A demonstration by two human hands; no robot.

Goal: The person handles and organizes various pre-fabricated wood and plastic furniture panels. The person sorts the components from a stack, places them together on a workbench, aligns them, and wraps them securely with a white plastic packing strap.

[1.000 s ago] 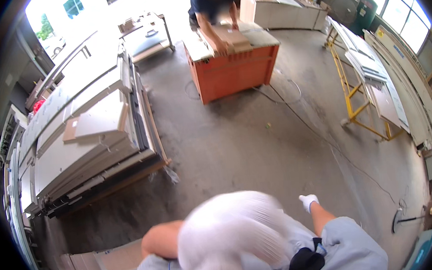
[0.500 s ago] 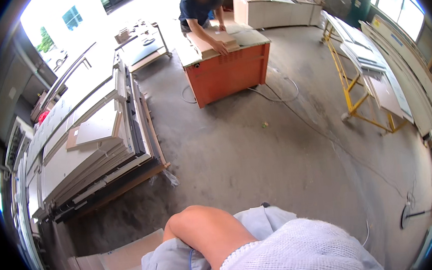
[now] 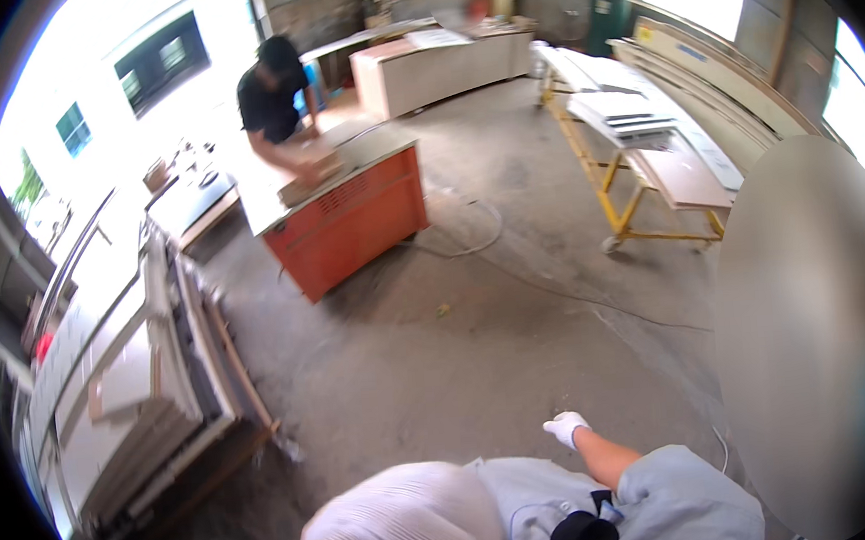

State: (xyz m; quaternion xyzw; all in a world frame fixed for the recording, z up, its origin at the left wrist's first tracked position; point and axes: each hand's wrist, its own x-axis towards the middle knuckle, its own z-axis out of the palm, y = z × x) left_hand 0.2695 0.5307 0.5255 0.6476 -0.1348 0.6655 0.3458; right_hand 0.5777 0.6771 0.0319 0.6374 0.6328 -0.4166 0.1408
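A white knitted glove (image 3: 410, 517) covers my left hand, which is very close at the lower edge; its fingers are hidden. My right hand (image 3: 567, 429), also in a white glove, hangs out ahead of my pale blue shirt (image 3: 684, 493) over the concrete floor (image 3: 479, 367). Its fingers look curled in, and I see nothing held there. A black object (image 3: 583, 535) lies against my shirt front, its kind unclear. Neither hand touches the furniture around me.
Beyond, a person (image 3: 275, 95) bends over boards (image 3: 311, 176) on an orange bench (image 3: 349, 221). Stacked panels (image 3: 148, 430) stand left; a yellow wheeled rack (image 3: 602, 178) bears panels at right. A cable (image 3: 575, 295) crosses the floor. A large blurred patch (image 3: 818, 333) hides the right side.
The view has swung right, so the bench and panel stack sit farther left. My right hand has come into view; my left forearm has dropped out, leaving the glove.
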